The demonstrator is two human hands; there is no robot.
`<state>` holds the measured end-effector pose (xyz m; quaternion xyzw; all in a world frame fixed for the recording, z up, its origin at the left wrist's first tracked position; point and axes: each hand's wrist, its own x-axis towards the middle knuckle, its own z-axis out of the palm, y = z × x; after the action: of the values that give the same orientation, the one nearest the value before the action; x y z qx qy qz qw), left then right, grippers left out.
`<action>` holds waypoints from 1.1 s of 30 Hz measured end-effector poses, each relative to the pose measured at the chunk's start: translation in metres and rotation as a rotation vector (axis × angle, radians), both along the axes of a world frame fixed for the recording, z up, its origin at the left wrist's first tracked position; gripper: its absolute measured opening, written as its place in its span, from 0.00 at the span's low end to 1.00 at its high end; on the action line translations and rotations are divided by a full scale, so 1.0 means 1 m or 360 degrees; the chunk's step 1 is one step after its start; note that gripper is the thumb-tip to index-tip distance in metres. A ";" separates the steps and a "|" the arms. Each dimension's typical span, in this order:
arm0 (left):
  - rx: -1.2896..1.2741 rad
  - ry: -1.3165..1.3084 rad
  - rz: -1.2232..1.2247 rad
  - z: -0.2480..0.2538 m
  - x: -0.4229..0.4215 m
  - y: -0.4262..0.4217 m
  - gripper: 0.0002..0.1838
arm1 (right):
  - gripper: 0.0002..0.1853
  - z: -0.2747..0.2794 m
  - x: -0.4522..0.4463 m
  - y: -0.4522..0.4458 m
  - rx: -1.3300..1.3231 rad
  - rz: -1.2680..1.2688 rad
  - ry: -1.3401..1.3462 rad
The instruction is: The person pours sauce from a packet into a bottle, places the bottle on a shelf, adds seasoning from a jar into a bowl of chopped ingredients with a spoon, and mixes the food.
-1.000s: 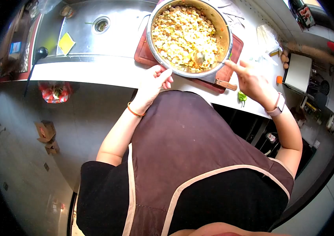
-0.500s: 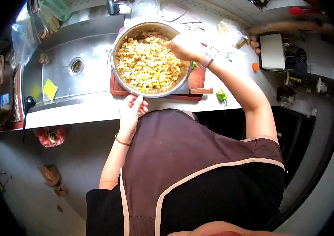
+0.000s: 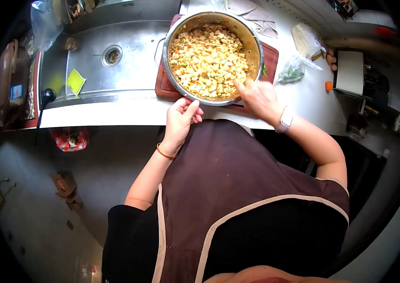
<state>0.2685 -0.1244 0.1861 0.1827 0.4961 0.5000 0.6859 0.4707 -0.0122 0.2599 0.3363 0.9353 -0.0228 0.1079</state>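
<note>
A large metal pot (image 3: 251, 35) with a looped side handle (image 3: 157, 51) stands on a red-brown cutting board (image 3: 269, 56). Diced, pale yellow and orange-flecked filling (image 3: 209, 63) fills much of it. My left hand (image 3: 181, 118) pinches the pot's near rim between thumb and fingers. At the near right rim is my right hand (image 3: 262, 100), its fingers curled and the foremost one reaching over the edge toward the filling. Whatever it may hold is hidden.
Left of the pot lies a steel sink (image 3: 134, 52) with a yellow-green square (image 3: 75, 81) in it. A black ladle (image 3: 48, 96) rests at the counter's left. Plastic bags (image 3: 292, 70), an orange piece (image 3: 328, 86) and eggs (image 3: 331, 59) lie to the right.
My right hand has moved from the pot's upper right interior down to its near right rim. My left hand stays on the rim. The whole view has shifted.
</note>
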 end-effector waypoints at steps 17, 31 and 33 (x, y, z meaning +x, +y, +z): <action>0.0005 -0.0002 -0.0025 0.002 -0.002 0.002 0.09 | 0.08 0.004 -0.020 0.042 -0.0219 -0.0662 0.0004; 0.0349 0.0775 -0.0449 -0.012 -0.019 0.011 0.11 | 0.08 0.033 0.001 0.066 -0.0077 -0.0531 -0.0301; 0.0334 0.0916 -0.0581 -0.023 -0.029 0.022 0.17 | 0.10 0.033 -0.006 0.072 -0.0252 -0.0647 -0.0344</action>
<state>0.2396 -0.1024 0.1627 0.4712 0.5742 0.3454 0.5735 0.4652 0.0593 0.2927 0.5086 0.8266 -0.0812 0.2266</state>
